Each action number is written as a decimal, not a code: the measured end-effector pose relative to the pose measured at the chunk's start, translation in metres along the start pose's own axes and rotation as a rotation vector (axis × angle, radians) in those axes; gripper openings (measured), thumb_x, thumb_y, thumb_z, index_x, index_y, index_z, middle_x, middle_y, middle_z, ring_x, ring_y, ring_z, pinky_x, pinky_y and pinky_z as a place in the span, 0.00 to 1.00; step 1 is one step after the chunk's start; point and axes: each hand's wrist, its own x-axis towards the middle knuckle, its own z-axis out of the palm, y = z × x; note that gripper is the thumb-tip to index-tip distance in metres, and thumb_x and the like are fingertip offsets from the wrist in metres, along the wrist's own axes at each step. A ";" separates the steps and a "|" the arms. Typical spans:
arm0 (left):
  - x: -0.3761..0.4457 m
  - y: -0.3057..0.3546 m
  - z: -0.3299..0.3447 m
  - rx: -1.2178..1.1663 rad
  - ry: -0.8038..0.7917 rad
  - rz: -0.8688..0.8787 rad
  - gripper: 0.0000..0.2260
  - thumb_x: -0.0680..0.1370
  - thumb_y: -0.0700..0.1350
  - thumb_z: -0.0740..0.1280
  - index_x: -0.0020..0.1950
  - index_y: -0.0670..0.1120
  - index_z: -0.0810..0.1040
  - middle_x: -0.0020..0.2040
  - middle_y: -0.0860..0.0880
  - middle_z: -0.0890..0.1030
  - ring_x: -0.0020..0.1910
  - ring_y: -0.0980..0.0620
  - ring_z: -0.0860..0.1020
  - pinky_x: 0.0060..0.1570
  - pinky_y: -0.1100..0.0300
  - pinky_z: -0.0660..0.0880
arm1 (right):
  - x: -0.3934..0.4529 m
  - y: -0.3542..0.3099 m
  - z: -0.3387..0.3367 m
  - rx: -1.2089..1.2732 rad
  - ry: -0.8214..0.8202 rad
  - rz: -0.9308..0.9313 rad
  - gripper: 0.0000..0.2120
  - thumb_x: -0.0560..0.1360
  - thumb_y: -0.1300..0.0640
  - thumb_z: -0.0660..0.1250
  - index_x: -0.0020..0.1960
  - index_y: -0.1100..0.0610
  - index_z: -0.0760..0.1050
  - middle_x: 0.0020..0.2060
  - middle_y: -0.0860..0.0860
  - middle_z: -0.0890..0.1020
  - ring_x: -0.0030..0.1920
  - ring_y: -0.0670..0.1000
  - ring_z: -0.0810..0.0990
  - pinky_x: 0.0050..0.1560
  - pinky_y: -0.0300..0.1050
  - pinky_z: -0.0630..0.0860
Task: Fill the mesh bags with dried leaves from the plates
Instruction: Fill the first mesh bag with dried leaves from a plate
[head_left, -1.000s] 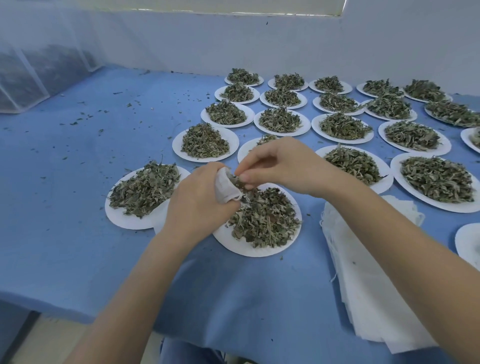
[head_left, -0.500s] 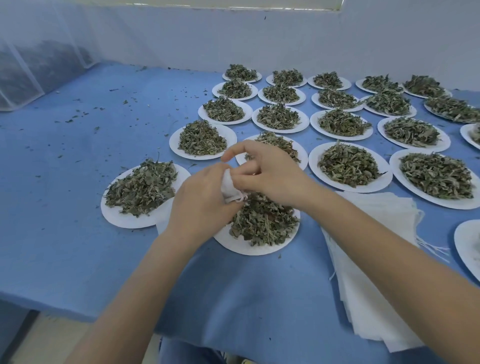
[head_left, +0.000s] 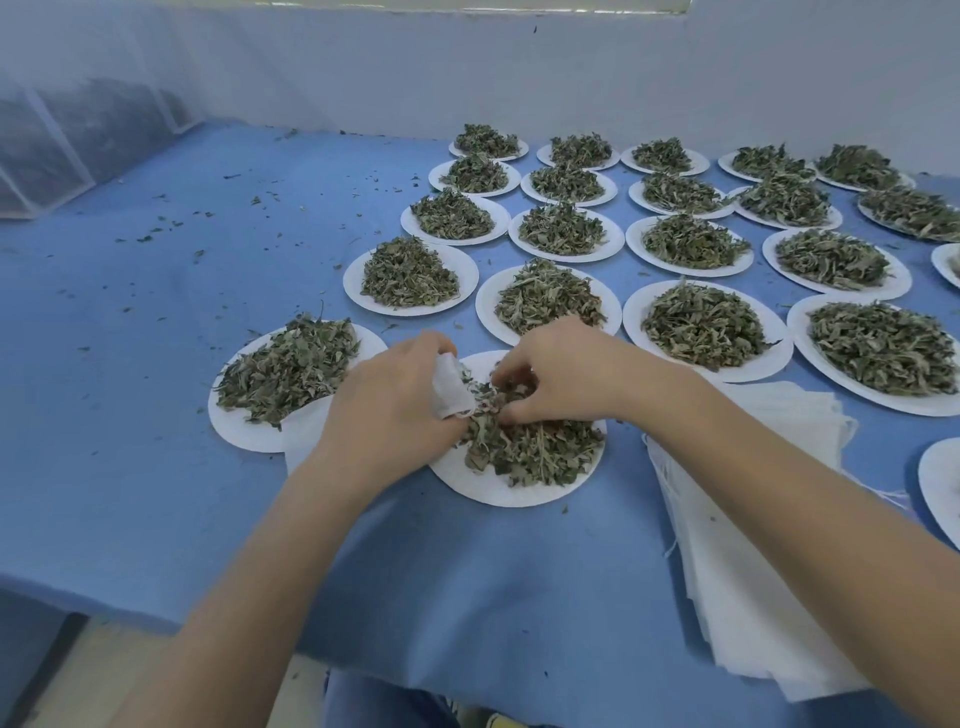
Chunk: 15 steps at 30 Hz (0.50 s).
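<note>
Head view: the left hand (head_left: 387, 410) grips a white mesh bag (head_left: 451, 387) over the nearest plate (head_left: 498, 491), while the right hand (head_left: 563, 371) pinches dried leaves (head_left: 535, 447) from that plate, beside the bag's mouth.

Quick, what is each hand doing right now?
Left hand: holds a white mesh bag, fingers curled round it.
Right hand: pinches dried leaves on the near plate.

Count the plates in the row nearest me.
3. One plate left of the left hand, which grips a mesh bag; the middle plate under both hands; a third plate cut off at the right edge. More may be out of frame.
</note>
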 end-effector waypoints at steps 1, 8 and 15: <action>0.000 0.000 0.000 0.001 -0.003 0.003 0.20 0.67 0.47 0.70 0.57 0.52 0.70 0.52 0.50 0.77 0.50 0.47 0.74 0.45 0.55 0.69 | 0.001 0.000 0.000 0.012 0.018 -0.009 0.14 0.71 0.49 0.69 0.56 0.52 0.81 0.44 0.48 0.84 0.41 0.46 0.78 0.47 0.41 0.76; 0.000 -0.002 0.000 -0.053 0.029 -0.004 0.19 0.67 0.48 0.71 0.56 0.53 0.71 0.48 0.53 0.76 0.49 0.48 0.74 0.46 0.55 0.70 | 0.000 0.007 -0.011 0.380 0.241 0.013 0.06 0.70 0.54 0.74 0.47 0.51 0.84 0.32 0.38 0.79 0.32 0.32 0.75 0.36 0.24 0.69; 0.001 0.003 0.001 -0.197 0.091 -0.022 0.19 0.66 0.50 0.72 0.54 0.57 0.71 0.42 0.59 0.74 0.44 0.54 0.73 0.40 0.58 0.70 | -0.009 -0.003 -0.014 0.857 0.368 0.013 0.04 0.70 0.57 0.74 0.45 0.53 0.83 0.37 0.49 0.85 0.36 0.42 0.82 0.47 0.39 0.79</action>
